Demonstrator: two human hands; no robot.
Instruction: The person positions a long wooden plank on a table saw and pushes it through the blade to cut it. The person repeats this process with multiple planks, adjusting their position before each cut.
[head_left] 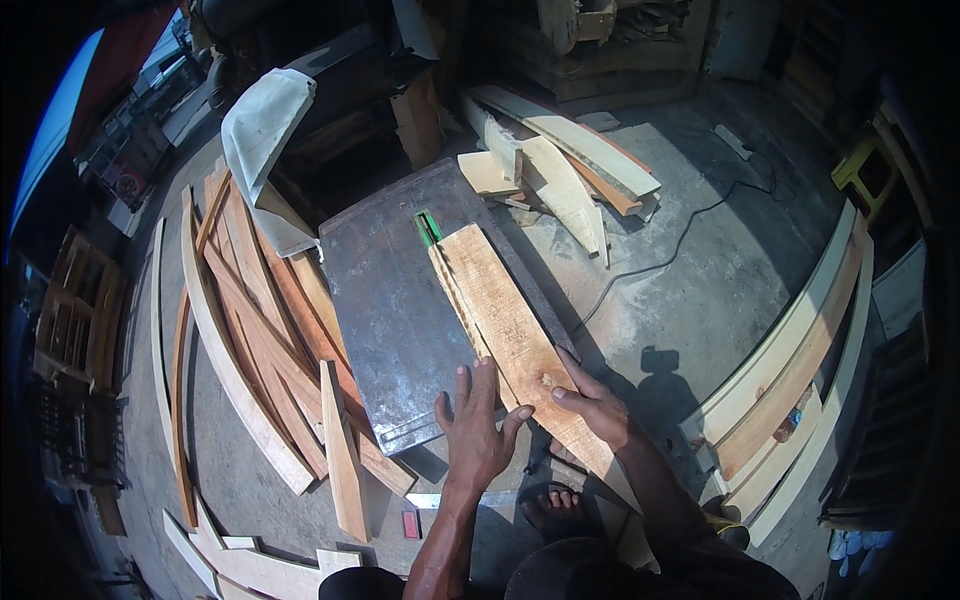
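Note:
A wooden board (510, 305) lies lengthwise over a dark metal saw table (375, 340), its near end jutting past the front edge toward me. At its far end a green-edged slot (427, 228) shows in the table top. Along the board's left side runs a narrow strip (462, 312), parted from it by a thin dark line. My right hand (597, 408) grips the right edge of the board, thumb on top and fingers at the side. Spread fingers of my left hand (474, 432) rest by the strip's near end, the thumb against the board's left edge.
Long planks (255, 340) lie piled on the floor at left, with more planks (800, 375) at right. Offcuts (550, 180) sit beyond the table. A black cable (655, 262) crosses the concrete. A pale cover (262, 125) stands at the table's far left corner. My bare foot (555, 512) is below.

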